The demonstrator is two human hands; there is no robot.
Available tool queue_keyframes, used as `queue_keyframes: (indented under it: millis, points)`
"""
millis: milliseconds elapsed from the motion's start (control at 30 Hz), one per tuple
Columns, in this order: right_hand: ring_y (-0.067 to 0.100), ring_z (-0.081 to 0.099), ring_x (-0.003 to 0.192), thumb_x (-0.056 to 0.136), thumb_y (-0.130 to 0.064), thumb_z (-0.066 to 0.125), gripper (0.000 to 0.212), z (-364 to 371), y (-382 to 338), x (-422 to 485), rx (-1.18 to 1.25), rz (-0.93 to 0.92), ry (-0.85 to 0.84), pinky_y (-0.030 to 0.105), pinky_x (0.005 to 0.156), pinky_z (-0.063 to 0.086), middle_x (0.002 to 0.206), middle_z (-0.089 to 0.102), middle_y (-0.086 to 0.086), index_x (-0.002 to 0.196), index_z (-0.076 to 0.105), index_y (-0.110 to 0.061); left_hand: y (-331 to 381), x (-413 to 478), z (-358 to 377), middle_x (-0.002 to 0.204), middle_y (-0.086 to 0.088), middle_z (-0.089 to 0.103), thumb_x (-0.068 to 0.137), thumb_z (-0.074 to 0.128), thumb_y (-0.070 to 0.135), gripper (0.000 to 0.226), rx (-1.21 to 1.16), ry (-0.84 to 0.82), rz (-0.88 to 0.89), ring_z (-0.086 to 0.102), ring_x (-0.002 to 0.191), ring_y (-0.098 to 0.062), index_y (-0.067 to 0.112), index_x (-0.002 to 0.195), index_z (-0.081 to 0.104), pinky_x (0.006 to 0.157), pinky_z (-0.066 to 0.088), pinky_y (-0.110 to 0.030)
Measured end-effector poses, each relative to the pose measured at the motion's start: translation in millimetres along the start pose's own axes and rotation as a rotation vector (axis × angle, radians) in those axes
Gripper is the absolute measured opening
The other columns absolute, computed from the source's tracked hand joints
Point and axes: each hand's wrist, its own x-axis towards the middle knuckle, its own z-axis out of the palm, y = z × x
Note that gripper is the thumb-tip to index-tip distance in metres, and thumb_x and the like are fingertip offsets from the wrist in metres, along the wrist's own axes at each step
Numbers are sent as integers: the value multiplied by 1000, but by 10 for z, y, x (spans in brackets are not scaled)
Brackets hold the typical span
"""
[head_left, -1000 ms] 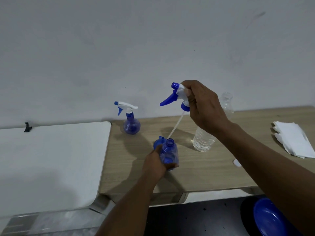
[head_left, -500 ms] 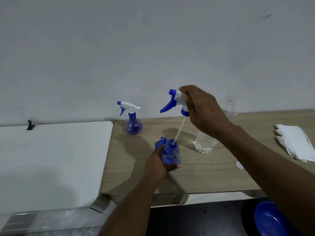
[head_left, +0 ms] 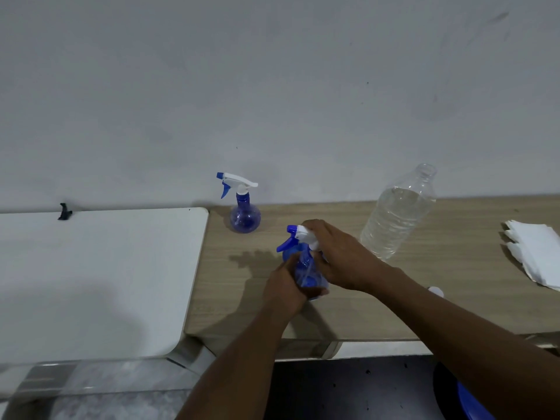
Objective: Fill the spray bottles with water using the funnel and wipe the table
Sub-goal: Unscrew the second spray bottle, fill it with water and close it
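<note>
A small blue spray bottle (head_left: 306,272) stands on the wooden table (head_left: 424,298) near its middle. My left hand (head_left: 285,286) grips its round body from the left. My right hand (head_left: 336,256) is closed around the white and blue trigger head (head_left: 298,237), which sits on the bottle's neck with its tube inside. A second blue spray bottle (head_left: 244,212) with its head on stands by the wall. A blue funnel is mostly hidden behind the held bottle.
An open clear water bottle (head_left: 397,216), mostly full, stands right of my hands. Its white cap (head_left: 436,291) lies by my right forearm. Folded white tissues (head_left: 536,256) lie at the far right. A white table (head_left: 97,277) adjoins on the left. A blue basin (head_left: 466,401) sits on the floor.
My right hand lowered the trigger head, slid its tube into the bottle and brought it down onto the neck. My left hand kept hold of the bottle.
</note>
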Motion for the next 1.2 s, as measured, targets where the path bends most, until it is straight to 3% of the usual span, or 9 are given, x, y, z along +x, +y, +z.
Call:
queue_keyframes:
  millis: [200,467,567,700,767,833,967,1100,1200]
  points:
    - [23,57,93,92,-26,62,45,90,-5,28,-115,94,69,30,75,44,119,58,9,131,47,-10,53,41,40,142,-4,51,64,89,46,99,46,-15,-44,50,130,-23,25,145,37,111,40,-43]
    - [20,56,86,89,-32,64,42,110,28,5,-160,86,104,39,83,47,105,63,4,123,49,-13,27,40,58,128,6,58,64,89,48,89,92,6,-9,56,120,-15,26,138,45,104,43,-33]
    - [22,57,82,86,-51,64,49,153,20,10,-239,116,146,36,77,44,98,63,2,116,52,-14,-2,5,79,112,15,53,65,88,47,77,64,14,3,53,106,-5,26,130,51,93,41,-24]
    - [21,58,90,86,-32,63,39,164,22,-37,-172,93,150,42,88,48,104,62,1,118,51,-14,-22,20,85,120,7,64,63,89,49,81,24,40,6,61,112,-13,27,132,53,100,48,-36]
    - [20,60,85,87,-42,63,40,162,31,-26,-211,133,156,39,87,48,99,64,0,115,50,-16,8,28,93,124,5,61,61,88,54,85,80,-4,-6,59,116,-16,27,133,51,104,47,-40]
    - [18,56,83,85,-53,58,48,187,22,-26,-228,129,168,36,83,46,99,62,-1,114,50,-16,-14,22,98,120,8,64,55,86,59,81,24,10,-1,61,114,-15,31,125,55,101,49,-39]
    - [19,58,86,86,-34,63,38,193,33,-58,-187,144,150,43,86,49,102,62,1,115,48,-16,-2,23,95,123,5,64,63,88,49,80,54,17,28,61,113,-14,27,132,53,101,48,-38]
    - [20,55,83,83,-50,63,48,214,12,-64,-238,145,176,37,80,46,99,59,-1,113,49,-16,48,-25,109,121,11,59,66,86,51,79,48,5,7,58,118,-13,27,133,52,100,44,-31]
    - [19,54,85,85,-30,62,35,189,18,-73,-168,133,148,40,85,46,102,59,0,112,47,-15,35,-60,103,128,8,60,61,89,51,89,23,13,28,57,119,-13,28,137,49,102,44,-32]
